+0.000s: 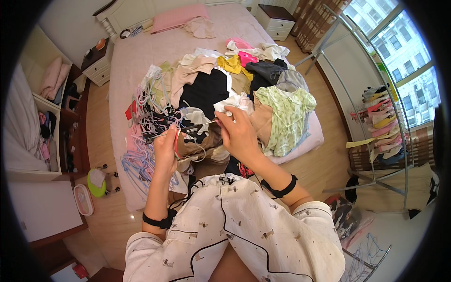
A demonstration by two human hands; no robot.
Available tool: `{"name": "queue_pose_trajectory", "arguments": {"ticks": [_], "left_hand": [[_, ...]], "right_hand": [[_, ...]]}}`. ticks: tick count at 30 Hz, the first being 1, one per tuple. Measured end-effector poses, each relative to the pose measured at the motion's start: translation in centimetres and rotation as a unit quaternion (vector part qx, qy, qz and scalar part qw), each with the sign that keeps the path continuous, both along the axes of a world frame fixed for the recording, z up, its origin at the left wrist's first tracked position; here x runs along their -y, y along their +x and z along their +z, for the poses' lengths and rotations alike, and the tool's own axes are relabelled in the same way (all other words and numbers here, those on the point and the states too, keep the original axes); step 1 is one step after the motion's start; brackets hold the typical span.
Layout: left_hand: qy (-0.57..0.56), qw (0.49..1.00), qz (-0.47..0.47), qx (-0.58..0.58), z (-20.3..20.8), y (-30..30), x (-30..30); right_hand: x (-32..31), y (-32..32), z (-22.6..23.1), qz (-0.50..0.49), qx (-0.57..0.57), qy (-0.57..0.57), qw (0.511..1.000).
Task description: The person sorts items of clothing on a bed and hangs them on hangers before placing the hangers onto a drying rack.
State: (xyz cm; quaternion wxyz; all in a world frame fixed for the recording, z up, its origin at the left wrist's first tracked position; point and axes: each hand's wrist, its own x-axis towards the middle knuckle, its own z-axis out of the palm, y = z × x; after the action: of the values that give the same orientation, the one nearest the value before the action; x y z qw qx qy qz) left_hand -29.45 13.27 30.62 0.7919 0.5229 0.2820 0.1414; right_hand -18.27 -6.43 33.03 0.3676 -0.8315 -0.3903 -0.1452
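Thin dark piece: a narrow, rod-like thing [192,128], slung between the two hands above the clothes; its exact kind cannot be told.
Long axis: crosswise in front of the body, its right end slightly farther away than its left.
Left hand: the person's left hand [165,149] is curled closed around the near-left end, with a red-and-white edged strip [177,144] showing beside the palm.
Right hand: the person's right hand [238,134] has bent fingers, thumb and forefinger nearly together at the pale far-right end; whether they pinch it or merely meet it cannot be told.
Nearer hand: the left, which has the firmer hold; the piece lies to the right of it and to the left of the right fingertips.
Hanger heap: tangled hangers [141,162] lie just left of the left hand.
Clothes: a black garment [204,94] lies beyond the piece, a white one [232,101] just past the right fingertips, and a green patterned top [286,115] to the right.
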Motion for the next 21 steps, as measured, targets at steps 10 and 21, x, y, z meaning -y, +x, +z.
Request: {"name": "queue_pose_trajectory", "arguments": {"ticks": [10,21], "left_hand": [[-0.073,0.995,-0.041,0.046,2.6,0.7,2.4],[0.122,0.986,-0.053,0.099,-0.1,-0.6,1.3]], "right_hand": [[-2.2,-0.6,0.1,0.172,0.165,-0.043,0.97],[-0.7,0.8,0.2,0.146,-0.052,0.083,0.984]]}}
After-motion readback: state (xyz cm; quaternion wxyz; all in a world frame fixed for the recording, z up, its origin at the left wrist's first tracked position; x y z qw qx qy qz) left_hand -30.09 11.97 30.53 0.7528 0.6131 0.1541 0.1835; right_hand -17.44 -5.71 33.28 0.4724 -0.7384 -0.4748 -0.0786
